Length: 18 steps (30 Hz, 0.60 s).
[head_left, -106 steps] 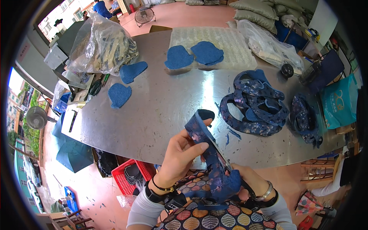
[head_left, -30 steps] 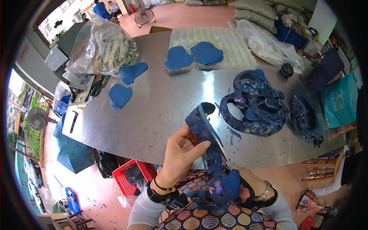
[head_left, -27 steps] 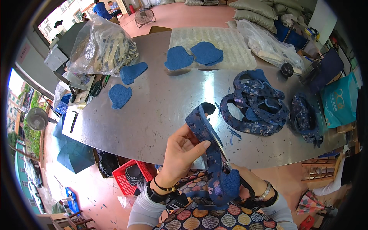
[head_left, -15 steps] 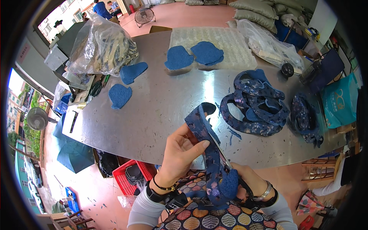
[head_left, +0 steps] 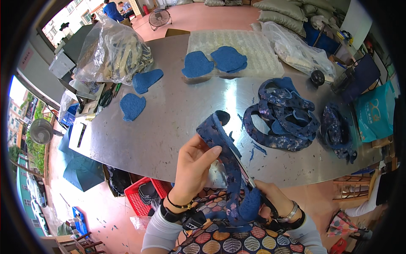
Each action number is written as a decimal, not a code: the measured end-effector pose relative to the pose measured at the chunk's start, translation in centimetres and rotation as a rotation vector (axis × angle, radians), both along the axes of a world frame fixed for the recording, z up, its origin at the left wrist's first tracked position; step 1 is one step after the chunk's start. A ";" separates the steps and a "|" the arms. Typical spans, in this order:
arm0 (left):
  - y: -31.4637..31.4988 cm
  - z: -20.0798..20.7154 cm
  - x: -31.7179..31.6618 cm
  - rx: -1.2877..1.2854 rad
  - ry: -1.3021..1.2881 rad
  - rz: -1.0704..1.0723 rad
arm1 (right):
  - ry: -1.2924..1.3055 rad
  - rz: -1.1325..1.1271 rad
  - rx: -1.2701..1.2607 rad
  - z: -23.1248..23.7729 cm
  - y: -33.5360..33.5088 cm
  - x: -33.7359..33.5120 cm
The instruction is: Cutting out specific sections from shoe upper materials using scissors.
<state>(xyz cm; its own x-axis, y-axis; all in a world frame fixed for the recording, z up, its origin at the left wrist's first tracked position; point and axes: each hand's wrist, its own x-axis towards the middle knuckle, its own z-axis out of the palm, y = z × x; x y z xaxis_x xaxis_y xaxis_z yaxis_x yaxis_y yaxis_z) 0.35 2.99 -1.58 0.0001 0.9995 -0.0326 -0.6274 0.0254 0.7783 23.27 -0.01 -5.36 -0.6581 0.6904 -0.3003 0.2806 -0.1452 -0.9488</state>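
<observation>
Between finger and thumb, my left hand pinches a dark navy patterned fabric strip with a blue fleecy lining. The strip curves from above the table's front edge down to my lap, where its blue fleecy part shows. My right hand is closed round scissors, whose handle is mostly hidden by the hand. Their blades lie along the strip's right edge. Thin blue trimmings are scattered just beyond, on the metal table.
A pile of similar navy pieces lies to the right, with another bundle beside it. Blue fleecy cut-outs rest at the back and left. Plastic bags stand at the far left, and a red basket sits below the table.
My left hand and the strip's upper end have moved a little left and toward me. A narrow sliver now hangs off the strip's right edge. My right hand has hardly moved.
</observation>
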 end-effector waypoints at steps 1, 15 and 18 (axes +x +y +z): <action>0.0 -0.1 -0.1 0.011 0.021 0.008 | 0.004 0.020 -0.036 0.5 0.2 0.1; -0.8 -0.4 1.1 0.113 0.090 0.014 | 0.029 -0.051 -0.282 -1.2 -0.7 -0.6; -0.9 -0.4 1.2 0.107 0.085 0.021 | -0.001 -0.026 -0.272 -1.1 -0.6 -0.4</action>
<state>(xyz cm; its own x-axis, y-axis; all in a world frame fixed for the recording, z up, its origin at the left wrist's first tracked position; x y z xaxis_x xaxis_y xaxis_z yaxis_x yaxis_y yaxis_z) 1.50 2.08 -2.03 -0.0195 0.9970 0.0750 -0.5588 -0.0731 0.8261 22.82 -0.57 -6.49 -0.6406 0.6008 -0.4782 0.2748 -0.4021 -0.8734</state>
